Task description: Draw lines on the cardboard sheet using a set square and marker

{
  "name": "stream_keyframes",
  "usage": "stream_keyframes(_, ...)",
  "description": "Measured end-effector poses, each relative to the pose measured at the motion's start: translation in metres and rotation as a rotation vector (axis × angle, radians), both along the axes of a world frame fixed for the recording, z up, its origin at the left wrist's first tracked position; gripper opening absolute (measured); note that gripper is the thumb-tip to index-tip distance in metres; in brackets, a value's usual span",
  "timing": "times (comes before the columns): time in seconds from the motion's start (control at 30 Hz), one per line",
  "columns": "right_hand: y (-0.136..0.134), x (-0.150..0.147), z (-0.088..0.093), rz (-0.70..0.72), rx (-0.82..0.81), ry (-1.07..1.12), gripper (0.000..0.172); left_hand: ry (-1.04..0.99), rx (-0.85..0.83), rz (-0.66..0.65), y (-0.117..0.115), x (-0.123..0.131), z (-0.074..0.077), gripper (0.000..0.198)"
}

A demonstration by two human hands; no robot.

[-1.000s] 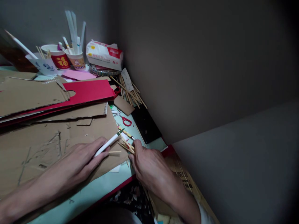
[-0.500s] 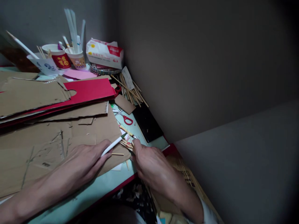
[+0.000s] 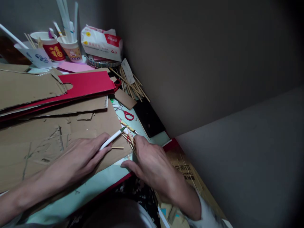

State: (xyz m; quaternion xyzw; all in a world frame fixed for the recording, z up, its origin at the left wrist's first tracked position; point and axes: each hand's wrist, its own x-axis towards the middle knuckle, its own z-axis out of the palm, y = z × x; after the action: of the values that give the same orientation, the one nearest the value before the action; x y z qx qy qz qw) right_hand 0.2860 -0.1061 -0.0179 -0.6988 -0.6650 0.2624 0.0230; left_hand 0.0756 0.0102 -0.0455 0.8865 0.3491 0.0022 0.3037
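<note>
My left hand (image 3: 86, 155) is closed around a white felt-tip pen (image 3: 111, 139) whose green tip points up and right. A thin wooden stick (image 3: 118, 148) juts out beside its fingertips. My right hand (image 3: 152, 158) is at the table's front corner, thumb spread away from the fingers. Its fingers are beside several thin sticks (image 3: 129, 139) with red marks, partly hidden by the hand. Under my left hand lies a large cardboard sheet (image 3: 104, 123) with pencil-like lines on it. A yellow craft knife or pen-like tool (image 3: 129, 127) lies just beyond the sticks.
Red-handled scissors (image 3: 128, 115) and a black flat panel (image 3: 149, 118) lie to the right. A bundle of wooden sticks (image 3: 131, 84) rests by the wall. Stacked cardboard and a red folder (image 3: 87, 84) lie left. Paper cups (image 3: 72, 52) and a tissue pack (image 3: 102, 42) stand behind.
My right thumb has swung away from the fingers, and the sticks by that hand have shifted. My left hand still holds the pen. The whole view has moved slightly.
</note>
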Motion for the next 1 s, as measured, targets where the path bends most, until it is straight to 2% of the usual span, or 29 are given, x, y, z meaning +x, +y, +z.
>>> stream_keyframes(0.2, -0.001, -0.004, 0.006, 0.078, 0.021, -0.143, 0.011, -0.03, 0.046, 0.003, -0.004, 0.0, -0.001, 0.083)
stream_keyframes(0.33, 0.0, -0.003, 0.008, 0.14, 0.053, -0.257, 0.028, -0.046, 0.069, -0.013, -0.002, 0.0, -0.002, 0.082)
stream_keyframes(0.57, 0.016, -0.016, -0.009, 0.142, 0.106, -0.42, 0.024, -0.031, 0.094, -0.042, -0.002, 0.004, 0.004, 0.08)
stream_keyframes(0.77, 0.02, -0.013, -0.013, 0.126, 0.124, -0.444, 0.035, -0.064, 0.082, -0.01, -0.003, 0.005, -0.002, 0.066)
stream_keyframes(0.87, 0.02, -0.009, -0.008, 0.096, 0.065, -0.421, 0.037, -0.106, 0.05, 0.022, -0.001, 0.003, 0.0, 0.063)
stream_keyframes(1.0, 0.019, -0.002, 0.009, 0.096, -0.01, -0.338, 0.037, -0.237, -0.022, 0.086, 0.003, 0.0, 0.01, 0.049)
